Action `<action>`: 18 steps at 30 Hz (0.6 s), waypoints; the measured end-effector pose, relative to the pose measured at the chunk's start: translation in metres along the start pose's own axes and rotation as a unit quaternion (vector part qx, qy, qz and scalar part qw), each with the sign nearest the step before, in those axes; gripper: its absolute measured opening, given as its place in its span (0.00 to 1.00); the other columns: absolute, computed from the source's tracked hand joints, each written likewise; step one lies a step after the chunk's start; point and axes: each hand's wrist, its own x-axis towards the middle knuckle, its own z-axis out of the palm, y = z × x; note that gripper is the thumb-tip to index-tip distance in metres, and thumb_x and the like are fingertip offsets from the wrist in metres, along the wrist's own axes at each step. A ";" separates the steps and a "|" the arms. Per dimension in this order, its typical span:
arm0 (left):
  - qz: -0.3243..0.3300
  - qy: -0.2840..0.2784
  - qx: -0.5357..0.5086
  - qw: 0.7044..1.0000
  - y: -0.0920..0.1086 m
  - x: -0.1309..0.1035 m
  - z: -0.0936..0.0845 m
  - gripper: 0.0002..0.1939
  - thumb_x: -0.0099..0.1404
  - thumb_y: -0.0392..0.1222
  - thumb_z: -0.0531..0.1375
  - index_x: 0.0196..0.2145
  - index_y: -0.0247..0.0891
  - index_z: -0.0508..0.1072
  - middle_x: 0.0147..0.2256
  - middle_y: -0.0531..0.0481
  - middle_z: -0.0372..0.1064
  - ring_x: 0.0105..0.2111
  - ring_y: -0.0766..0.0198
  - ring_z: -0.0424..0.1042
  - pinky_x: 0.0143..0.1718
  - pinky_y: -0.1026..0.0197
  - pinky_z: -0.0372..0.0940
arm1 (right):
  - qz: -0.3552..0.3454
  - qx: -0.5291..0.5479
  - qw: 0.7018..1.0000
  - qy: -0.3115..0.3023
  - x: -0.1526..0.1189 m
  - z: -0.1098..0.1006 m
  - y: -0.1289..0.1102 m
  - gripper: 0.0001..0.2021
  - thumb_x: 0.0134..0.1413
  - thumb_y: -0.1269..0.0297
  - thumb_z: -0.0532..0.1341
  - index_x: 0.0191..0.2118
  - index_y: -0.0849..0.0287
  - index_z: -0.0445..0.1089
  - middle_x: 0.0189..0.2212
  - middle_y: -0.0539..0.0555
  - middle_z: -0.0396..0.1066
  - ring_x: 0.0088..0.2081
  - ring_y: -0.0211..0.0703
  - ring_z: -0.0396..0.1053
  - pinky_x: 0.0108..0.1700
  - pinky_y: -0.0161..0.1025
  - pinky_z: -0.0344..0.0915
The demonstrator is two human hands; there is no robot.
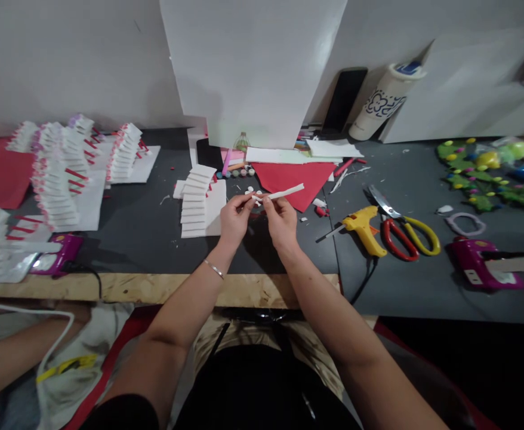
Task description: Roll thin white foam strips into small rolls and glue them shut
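My left hand (236,220) and my right hand (281,222) meet over the dark table, fingertips pinched close together. A narrow white strip (289,191), paper or foam, runs out to the right from my right fingers. Its left end is at my left fingertips, where it looks bent or curled; the fingers partly hide it. Small white pieces (249,190) lie just beyond my fingertips. To the left of my left hand stands a stepped white paper model (194,206) on a white base. A red sheet (295,179) lies behind my right hand.
Right of my hands lie a yellow glue gun (364,230), large scissors (398,224) and a purple power strip (486,263). A white bottle (381,101) and a phone (345,101) lean at the back. More stepped models (58,185) and another person's arm (29,346) are left.
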 end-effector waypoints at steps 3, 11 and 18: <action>-0.006 0.016 -0.001 1.000 0.004 -0.001 0.002 0.16 0.59 0.53 0.66 0.38 0.38 0.80 0.39 0.45 0.76 0.33 0.61 0.77 0.27 0.61 0.75 | 0.011 0.000 1.000 0.007 0.001 -0.001 -0.002 0.15 0.51 0.49 0.63 0.36 0.55 0.75 0.36 0.53 0.80 0.38 0.44 0.75 0.45 0.43 0.71; 0.000 0.041 0.023 0.999 0.005 0.001 0.000 0.12 0.59 0.48 0.66 0.36 0.38 0.80 0.34 0.47 0.76 0.31 0.63 0.76 0.28 0.63 0.74 | -0.003 0.010 1.000 0.000 0.000 -0.002 -0.006 0.11 0.49 0.54 0.66 0.34 0.55 0.76 0.35 0.52 0.79 0.38 0.43 0.76 0.48 0.44 0.71; 0.067 0.057 0.114 0.989 0.008 -0.001 0.001 0.08 0.64 0.44 0.63 0.36 0.38 0.79 0.35 0.46 0.76 0.33 0.63 0.75 0.33 0.62 0.72 | 0.017 0.043 0.999 0.001 -0.001 0.002 -0.001 0.10 0.47 0.55 0.67 0.32 0.55 0.76 0.34 0.52 0.80 0.38 0.43 0.76 0.46 0.43 0.72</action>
